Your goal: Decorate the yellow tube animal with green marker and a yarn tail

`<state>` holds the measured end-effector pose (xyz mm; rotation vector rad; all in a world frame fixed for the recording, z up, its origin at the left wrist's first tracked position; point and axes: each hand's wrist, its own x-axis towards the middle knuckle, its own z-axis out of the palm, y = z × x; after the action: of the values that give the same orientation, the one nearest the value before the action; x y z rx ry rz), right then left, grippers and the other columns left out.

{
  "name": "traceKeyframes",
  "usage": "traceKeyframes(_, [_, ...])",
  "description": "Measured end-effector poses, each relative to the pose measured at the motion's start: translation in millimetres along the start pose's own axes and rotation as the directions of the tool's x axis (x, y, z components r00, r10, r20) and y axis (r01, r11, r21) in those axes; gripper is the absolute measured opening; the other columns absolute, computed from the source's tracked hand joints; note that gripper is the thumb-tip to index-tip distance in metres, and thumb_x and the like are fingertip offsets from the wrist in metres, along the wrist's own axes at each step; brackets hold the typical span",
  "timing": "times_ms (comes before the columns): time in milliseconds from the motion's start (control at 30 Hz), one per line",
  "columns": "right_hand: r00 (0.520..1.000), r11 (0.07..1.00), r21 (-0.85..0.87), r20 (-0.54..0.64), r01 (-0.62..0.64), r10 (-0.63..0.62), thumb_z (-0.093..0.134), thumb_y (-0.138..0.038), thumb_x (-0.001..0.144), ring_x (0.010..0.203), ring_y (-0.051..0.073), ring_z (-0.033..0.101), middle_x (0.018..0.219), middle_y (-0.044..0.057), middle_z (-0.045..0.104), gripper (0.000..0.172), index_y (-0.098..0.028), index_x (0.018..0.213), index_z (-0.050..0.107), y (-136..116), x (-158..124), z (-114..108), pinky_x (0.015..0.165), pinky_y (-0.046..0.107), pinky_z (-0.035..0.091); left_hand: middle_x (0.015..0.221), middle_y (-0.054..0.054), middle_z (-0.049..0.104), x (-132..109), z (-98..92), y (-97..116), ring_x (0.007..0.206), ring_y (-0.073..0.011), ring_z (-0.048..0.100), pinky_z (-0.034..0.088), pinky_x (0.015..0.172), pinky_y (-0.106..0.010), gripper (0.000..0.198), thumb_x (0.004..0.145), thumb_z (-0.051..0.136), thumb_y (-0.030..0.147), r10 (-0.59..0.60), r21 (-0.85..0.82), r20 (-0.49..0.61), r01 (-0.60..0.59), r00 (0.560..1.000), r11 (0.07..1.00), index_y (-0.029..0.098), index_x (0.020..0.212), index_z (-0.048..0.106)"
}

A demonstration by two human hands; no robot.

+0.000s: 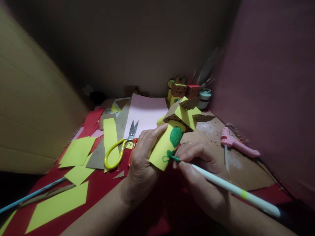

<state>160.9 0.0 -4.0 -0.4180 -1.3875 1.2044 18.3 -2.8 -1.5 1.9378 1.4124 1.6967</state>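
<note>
My left hand (145,160) is wrapped round a yellow paper figure (159,147), a tube body topped by a box-shaped head with brown pointed ears. The figure leans to the right. Pinched in my right hand (199,173) is a white marker (221,182) with a green tip, which touches the lower part of the tube. Green marks show there: a filled round patch and, below it, a smaller outlined shape. Scissors (131,134) with yellow and red handles lie open just left of my left hand, which partly covers the red handle.
Yellow paper pieces (77,150) and red paper (93,121) lie scattered on the left. A pink sheet (147,108) is behind the scissors. Finished-looking box-headed figures (179,90) and a small jar (204,98) stand at the back. A pink glue gun (236,142) rests on cardboard (248,173) at right.
</note>
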Motion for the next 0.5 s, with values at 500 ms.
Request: traceKeyframes(500, [1.000,1.000,-0.021,0.017,0.014,-0.013,0.060,-0.011,0.088,0.078,0.017,0.053,0.078,0.000,0.057,0.016,-0.026,0.089,0.063,1.7,-0.4,-1.9,0.067,0.031,0.043,0.112,-0.005,0.068,0.5,-1.1,0.6,0.100,-0.0216,0.066,0.054,0.090,-0.039,0.042,0.086,0.067,0.017,-0.074,-0.048,0.016,0.075,0.997,0.996,0.025,0.127,0.060])
